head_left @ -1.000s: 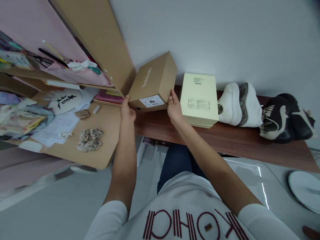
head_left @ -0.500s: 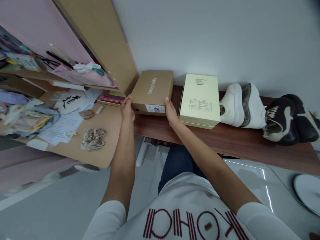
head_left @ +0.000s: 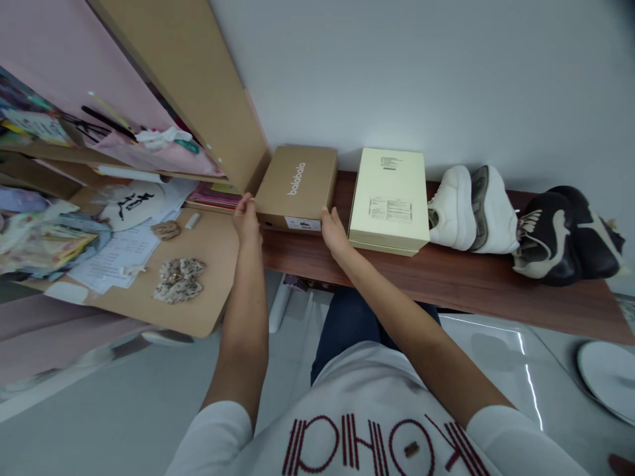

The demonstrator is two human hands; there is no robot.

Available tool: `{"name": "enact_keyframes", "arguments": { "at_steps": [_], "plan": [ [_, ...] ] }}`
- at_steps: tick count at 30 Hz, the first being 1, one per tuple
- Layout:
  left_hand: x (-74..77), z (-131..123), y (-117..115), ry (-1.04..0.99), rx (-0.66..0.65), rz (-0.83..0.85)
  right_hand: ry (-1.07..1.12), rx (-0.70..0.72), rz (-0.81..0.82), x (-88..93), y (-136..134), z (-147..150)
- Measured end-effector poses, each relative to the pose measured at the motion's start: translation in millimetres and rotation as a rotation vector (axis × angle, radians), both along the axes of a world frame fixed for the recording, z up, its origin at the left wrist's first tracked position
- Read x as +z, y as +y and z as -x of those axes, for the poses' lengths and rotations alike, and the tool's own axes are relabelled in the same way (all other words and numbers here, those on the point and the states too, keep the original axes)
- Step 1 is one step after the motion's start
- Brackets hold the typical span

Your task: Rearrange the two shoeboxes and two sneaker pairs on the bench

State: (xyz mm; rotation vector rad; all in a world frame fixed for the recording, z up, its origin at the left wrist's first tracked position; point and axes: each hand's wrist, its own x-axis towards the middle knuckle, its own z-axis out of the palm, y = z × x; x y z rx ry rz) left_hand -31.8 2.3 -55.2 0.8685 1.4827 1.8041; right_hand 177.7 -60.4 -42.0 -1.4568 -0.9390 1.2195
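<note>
A brown cardboard shoebox (head_left: 297,182) with white "balabala" lettering rests on the dark wooden bench (head_left: 397,274) against the wall. My left hand (head_left: 247,219) is at its front left corner, fingers bent against the edge. At the front right corner, my right hand (head_left: 335,231) grips with the thumb side, beside the white label (head_left: 302,223). Some fingertips of both hands are hidden behind the box sides. To its right, across a narrow gap, lies a pale yellow box (head_left: 389,195) with printed text.
White sneakers (head_left: 454,208) and black shoes (head_left: 565,235) stand farther right on the bench. On the left is a desk (head_left: 218,264) with a patterned hair bow (head_left: 179,280), papers (head_left: 116,254) and a white cap (head_left: 133,205). A tall brown panel (head_left: 198,79) rises beside the shoebox.
The view has shifted slightly, so most things appear a little farther left. The brown shoebox sits slightly lower beside the yellow box. Both hands stay at its front corners.
</note>
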Motion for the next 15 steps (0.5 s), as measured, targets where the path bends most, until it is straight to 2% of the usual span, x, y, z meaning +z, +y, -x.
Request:
{"name": "enact_keyframes", "arguments": {
  "at_steps": [3, 5, 7, 9, 12, 13, 15],
  "plan": [
    [24.0, -13, -6, 0.113, 0.134, -0.045, -0.072, 0.048, -0.085, 29.4, -20, -9],
    [42.3, -34, -15, 0.175, 0.113, -0.107, -0.087, 0.067, -0.190, 49.4, -33, -24],
    [56.9, -66, -28, 0.204, -0.034, -0.174, -0.112, 0.052, -0.276, 64.2, -41, -48],
    [63.5, -105, -43, 0.191, -0.238, -0.189, -0.176, 0.010, -0.346, 70.9, -44, -78],
    [55.6, -157, -61, 0.126, -0.515, -0.097, -0.340, -0.105, -0.392, 66.4, -42, -129],
    [48.6, -170, -65, 0.104, -0.568, -0.049, -0.394, -0.148, -0.391, 62.1, -40, -145],
    [30.5, -188, -69, 0.074, -0.591, 0.056, -0.472, -0.213, -0.371, 51.3, -38, -171]
  ]
}}
